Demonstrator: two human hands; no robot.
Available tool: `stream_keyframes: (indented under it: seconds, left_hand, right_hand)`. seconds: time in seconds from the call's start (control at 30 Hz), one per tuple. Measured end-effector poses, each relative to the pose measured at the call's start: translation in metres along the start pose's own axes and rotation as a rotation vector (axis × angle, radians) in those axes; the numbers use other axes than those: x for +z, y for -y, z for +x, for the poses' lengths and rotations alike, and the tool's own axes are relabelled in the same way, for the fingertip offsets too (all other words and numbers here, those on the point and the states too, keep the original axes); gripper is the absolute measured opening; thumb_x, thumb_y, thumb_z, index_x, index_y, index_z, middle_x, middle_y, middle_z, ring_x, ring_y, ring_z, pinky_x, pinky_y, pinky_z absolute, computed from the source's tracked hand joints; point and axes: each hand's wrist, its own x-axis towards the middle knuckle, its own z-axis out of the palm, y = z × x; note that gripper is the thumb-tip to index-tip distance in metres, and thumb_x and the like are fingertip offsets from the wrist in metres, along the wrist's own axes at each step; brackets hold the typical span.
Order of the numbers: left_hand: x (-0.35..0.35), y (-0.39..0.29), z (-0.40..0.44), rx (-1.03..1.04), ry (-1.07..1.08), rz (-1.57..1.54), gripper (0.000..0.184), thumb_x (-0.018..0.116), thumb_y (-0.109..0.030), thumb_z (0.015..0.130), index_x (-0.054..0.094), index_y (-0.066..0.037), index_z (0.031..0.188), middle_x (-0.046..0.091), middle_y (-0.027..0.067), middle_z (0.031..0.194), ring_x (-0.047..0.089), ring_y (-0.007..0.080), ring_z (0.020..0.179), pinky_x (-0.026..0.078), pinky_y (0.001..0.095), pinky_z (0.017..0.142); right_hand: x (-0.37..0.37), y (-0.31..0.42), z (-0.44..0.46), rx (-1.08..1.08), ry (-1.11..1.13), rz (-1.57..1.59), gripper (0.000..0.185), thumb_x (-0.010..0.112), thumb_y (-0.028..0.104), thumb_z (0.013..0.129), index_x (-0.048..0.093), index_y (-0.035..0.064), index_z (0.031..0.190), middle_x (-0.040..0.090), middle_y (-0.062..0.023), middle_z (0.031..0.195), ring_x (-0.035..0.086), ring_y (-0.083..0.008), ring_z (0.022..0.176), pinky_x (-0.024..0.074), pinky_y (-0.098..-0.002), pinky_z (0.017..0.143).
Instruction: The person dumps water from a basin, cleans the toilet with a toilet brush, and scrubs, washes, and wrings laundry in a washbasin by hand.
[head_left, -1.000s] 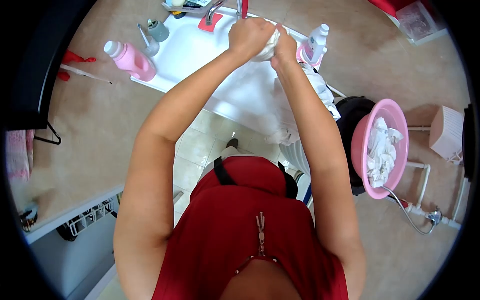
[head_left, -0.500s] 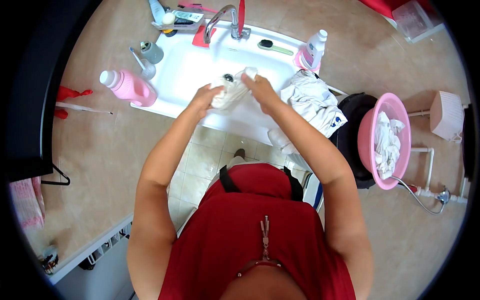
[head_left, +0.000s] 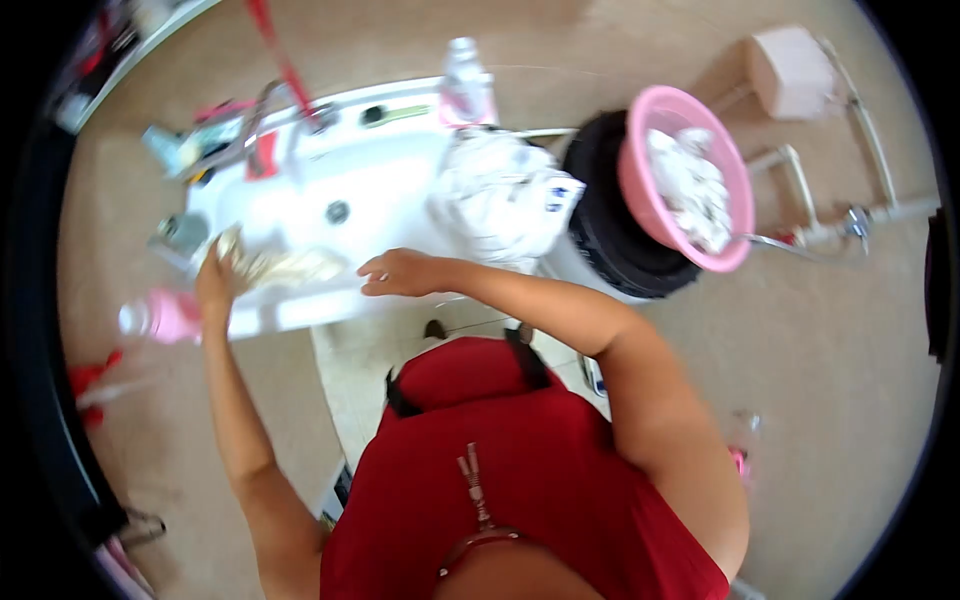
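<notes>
At the sink's left end, my left hand [head_left: 213, 285] is closed on a cream-white cloth [head_left: 290, 266], which trails to the right along the inside of the front wall. My right hand [head_left: 405, 272] hovers by the front rim of the white sink [head_left: 290, 318], apart from the cloth. Its fingers are loosely bent with nothing visible between them, and a ring shows on one finger. White garments with a blue mark [head_left: 500, 195] lie heaped over the right end of the sink. The drain [head_left: 337, 212] is uncovered.
A pink detergent bottle [head_left: 172, 316] stands near my left hand, beside a grey-green container [head_left: 183, 233]. The faucet [head_left: 262, 125], a brush [head_left: 395, 115] and a white bottle [head_left: 463, 75] line the back. Right of the sink, a pink basin [head_left: 740, 190] holding white laundry tops a black bin [head_left: 610, 240].
My left hand has carried the cloth leftward along the sink. My right hand has let go of it and now sits apart. The view has shifted right and turned.
</notes>
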Motion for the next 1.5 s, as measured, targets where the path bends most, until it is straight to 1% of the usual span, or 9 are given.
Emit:
stream_keyframes:
  seconds: [0.1,0.2,0.27,0.5,0.67,0.83,0.97,1.17,1.5]
  left_hand:
    - [0.016,0.006,-0.022,0.281,0.058,0.215,0.054,0.050,-0.004,0.083,0.045,-0.022,0.133,0.059,0.0176,0.108,0.059,0.0353,0.089,0.048,0.0426,0.075]
    - [0.086,0.065,-0.033,0.087,0.532,0.542,0.043,0.053,-0.003,0.080,0.060,-0.020,0.119,0.054,0.0188,0.121,0.057,0.0328,0.099,0.047,0.0434,0.082]
    - [0.089,0.038,-0.062,0.276,0.345,0.491,0.033,0.055,-0.007,0.081,0.066,-0.019,0.109,0.048,0.0184,0.130,0.050,0.0335,0.112,0.046,0.0425,0.089]
    - [0.085,0.003,-0.067,0.165,0.362,0.420,0.047,0.065,-0.022,0.078,0.056,-0.017,0.123,0.045,0.0198,0.133,0.041,0.0372,0.123,0.038,0.0428,0.099]
    - [0.099,0.015,-0.062,0.075,0.287,0.433,0.051,0.066,-0.026,0.080,0.053,-0.010,0.126,0.042,0.0223,0.136,0.039,0.0378,0.125,0.034,0.0425,0.103]
    - [0.099,-0.050,-0.067,0.105,0.104,0.162,0.044,0.064,-0.027,0.083,0.056,-0.008,0.122,0.042,0.0230,0.134,0.039,0.0376,0.125,0.034,0.0420,0.102]
    - [0.094,-0.196,-0.081,0.210,0.022,0.007,0.039,0.062,-0.023,0.085,0.058,-0.006,0.119,0.042,0.0231,0.135,0.041,0.0371,0.123,0.035,0.0411,0.101]
    - [0.108,-0.439,-0.109,0.606,0.120,-0.297,0.038,0.062,-0.017,0.083,0.058,-0.005,0.120,0.047,0.0177,0.134,0.043,0.0319,0.125,0.033,0.0371,0.103]
    - [0.289,-0.705,-0.128,0.867,0.272,-0.471,0.076,0.072,-0.028,0.074,0.038,0.003,0.134,0.039,0.0281,0.134,0.040,0.0378,0.124,0.031,0.0397,0.105]
  right_hand:
    - [-0.036,0.000,-0.041,-0.044,-0.238,0.019,0.045,0.058,0.033,0.086,0.057,-0.0014,0.115,0.065,-0.0175,0.099,0.061,-0.0294,0.094,0.0462,-0.0353,0.084]
    - [-0.068,-0.006,-0.077,-0.112,-0.502,0.121,0.026,0.058,0.018,0.088,0.061,0.0020,0.108,0.066,-0.0129,0.089,0.063,-0.0235,0.077,0.0494,-0.0304,0.072]
    - [-0.093,-0.023,-0.107,-0.198,-0.732,0.323,0.024,0.058,0.016,0.087,0.062,0.0021,0.106,0.065,-0.0126,0.087,0.062,-0.0228,0.073,0.0493,-0.0311,0.071]
    - [-0.205,-0.099,-0.277,0.373,-1.436,-0.443,0.032,0.061,0.021,0.082,0.062,0.0045,0.109,0.059,-0.0208,0.111,0.058,-0.0316,0.101,0.0456,-0.0377,0.087]
    - [-0.243,-0.245,-0.388,1.193,-1.332,-0.520,0.068,0.065,0.038,0.077,0.040,0.0227,0.138,0.030,-0.0266,0.140,0.039,-0.0442,0.124,0.0355,-0.0480,0.101]
    - [-0.235,-0.257,-0.400,1.233,-0.920,-0.442,0.073,0.062,0.024,0.076,0.030,0.0205,0.142,0.019,-0.0225,0.148,0.027,-0.0479,0.131,0.0310,-0.0503,0.105]
    - [-0.263,-0.287,-0.409,0.996,-0.655,-0.453,0.055,0.060,0.023,0.074,0.052,-0.0008,0.123,0.057,-0.0264,0.116,0.053,-0.0384,0.112,0.0412,-0.0411,0.096]
    - [-0.304,-0.256,-0.426,0.511,-1.253,-0.066,0.047,0.067,0.021,0.072,0.060,-0.0073,0.108,0.065,-0.0190,0.098,0.063,-0.0269,0.090,0.0485,-0.0341,0.080]
    - [-0.359,-0.036,-0.480,-0.416,-1.297,0.515,0.009,0.062,0.010,0.076,0.059,0.0029,0.081,0.059,-0.0011,0.073,0.051,-0.0069,0.066,0.0394,-0.0240,0.056]
